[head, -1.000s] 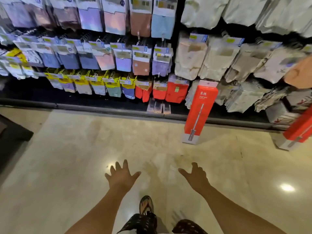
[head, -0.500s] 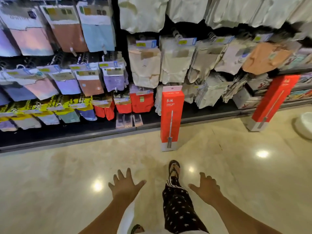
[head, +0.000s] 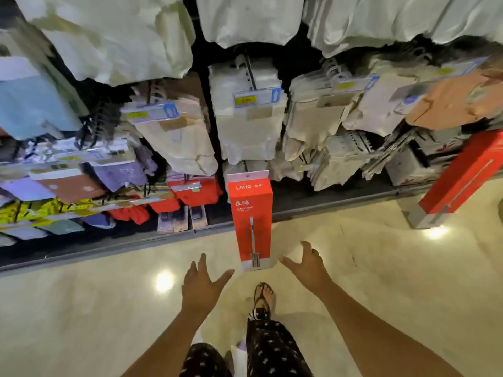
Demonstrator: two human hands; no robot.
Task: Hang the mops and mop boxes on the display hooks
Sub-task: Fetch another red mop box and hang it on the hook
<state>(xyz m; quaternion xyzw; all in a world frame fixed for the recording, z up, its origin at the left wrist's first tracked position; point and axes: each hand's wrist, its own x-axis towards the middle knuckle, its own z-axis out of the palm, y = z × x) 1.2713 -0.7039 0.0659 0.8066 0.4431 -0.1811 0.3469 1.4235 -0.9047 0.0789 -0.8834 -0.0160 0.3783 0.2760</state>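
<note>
A tall red mop box (head: 250,219) stands up on the shiny floor (head: 81,308), right in front of the shelf of hanging cloth packs (head: 246,126). My left hand (head: 200,284) and my right hand (head: 309,263) reach out low on each side of it, fingers spread and holding nothing, not touching it. Another red box (head: 462,180) leans against the shelf far to my right.

A red mop box (head: 250,219) with a white base; black trousers (head: 272,346) with white specks.
</note>
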